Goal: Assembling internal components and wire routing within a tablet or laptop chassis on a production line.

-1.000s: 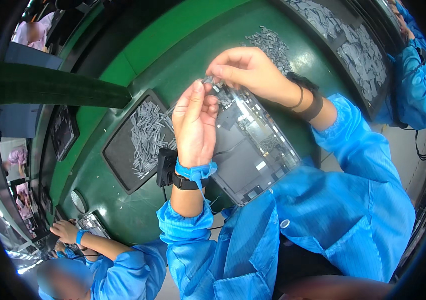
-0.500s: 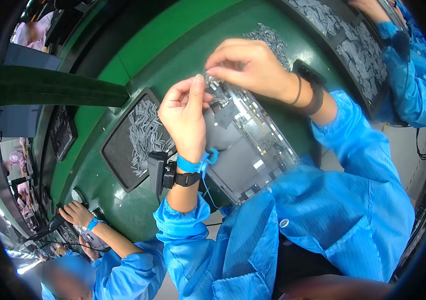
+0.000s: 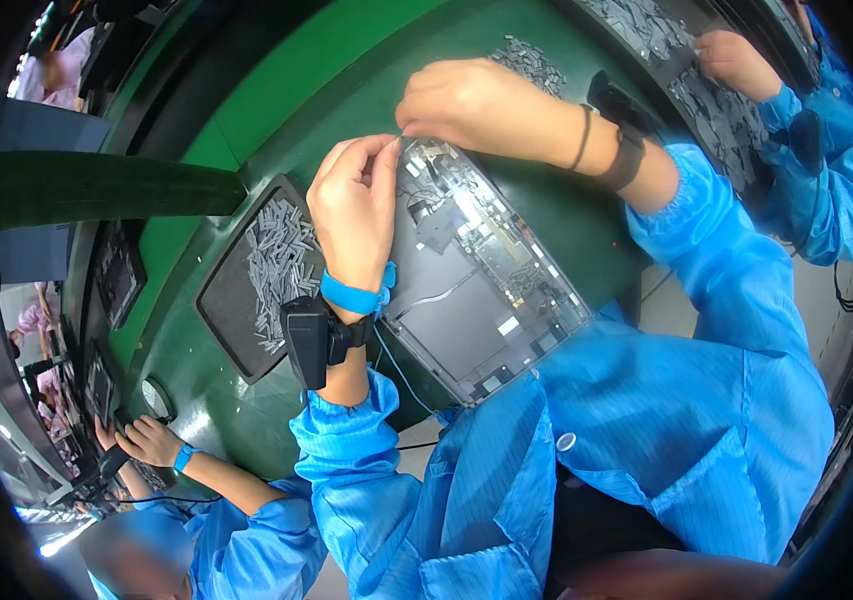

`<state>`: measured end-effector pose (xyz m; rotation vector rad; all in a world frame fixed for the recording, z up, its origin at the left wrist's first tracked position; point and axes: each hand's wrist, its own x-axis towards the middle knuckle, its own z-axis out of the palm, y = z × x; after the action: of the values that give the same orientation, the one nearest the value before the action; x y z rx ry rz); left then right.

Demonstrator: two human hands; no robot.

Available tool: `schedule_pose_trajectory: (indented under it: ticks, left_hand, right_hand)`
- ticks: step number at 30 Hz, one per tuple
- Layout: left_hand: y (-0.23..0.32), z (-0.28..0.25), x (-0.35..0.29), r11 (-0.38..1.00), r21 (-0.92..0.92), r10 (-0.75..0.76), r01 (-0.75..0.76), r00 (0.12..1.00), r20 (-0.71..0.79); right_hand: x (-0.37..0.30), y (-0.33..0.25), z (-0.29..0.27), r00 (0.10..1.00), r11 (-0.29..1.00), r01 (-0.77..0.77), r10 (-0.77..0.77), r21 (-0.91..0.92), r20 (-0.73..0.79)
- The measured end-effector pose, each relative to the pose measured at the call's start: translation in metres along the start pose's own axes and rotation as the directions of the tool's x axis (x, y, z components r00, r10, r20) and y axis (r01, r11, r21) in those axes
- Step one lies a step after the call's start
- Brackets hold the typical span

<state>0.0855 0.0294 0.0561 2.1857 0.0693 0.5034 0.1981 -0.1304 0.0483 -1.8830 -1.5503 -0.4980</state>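
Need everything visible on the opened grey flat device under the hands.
The opened grey flat rectangular device, metallic-looking, lies inside-up, turned askew. A strip of circuit board with small shiny components runs along its right side; plain dark-grey panels fill much of the rest, with a thin pale cable and a small white rectangular patch. It sits over the green tabletop's near edge, beside the blue smock. The left hand and right hand meet at its far-left corner; contact is unclear.
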Motion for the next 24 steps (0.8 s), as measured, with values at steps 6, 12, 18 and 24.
schedule_pose_trajectory:
  ticks: [6, 12, 18, 24]
  left_hand:
    - [-0.022, 0.005, 0.003, 0.898, 0.361, 0.275, -0.252, 0.961, -0.012]
    - [-0.024, 0.007, 0.004, 0.912, 0.34, 0.217, -0.229, 0.973, 0.072]
    - [-0.027, 0.009, 0.007, 0.854, 0.402, 0.319, -0.329, 0.943, 0.094]
    - [-0.026, 0.005, 0.006, 0.847, 0.395, 0.338, -0.356, 0.934, 0.116]
  right_hand:
    - [-0.014, 0.002, 0.016, 0.995, 0.989, 0.029, -0.015, -0.148, 0.094]
    - [-0.002, -0.005, 0.017, 0.992, 0.977, -0.005, 0.032, -0.214, 0.123]
    - [0.002, 0.013, 0.012, 0.962, 0.995, -0.096, 0.095, -0.009, 0.257]
    - [0.016, 0.013, 0.007, 0.92, 0.999, 0.029, -0.013, -0.035, 0.391]
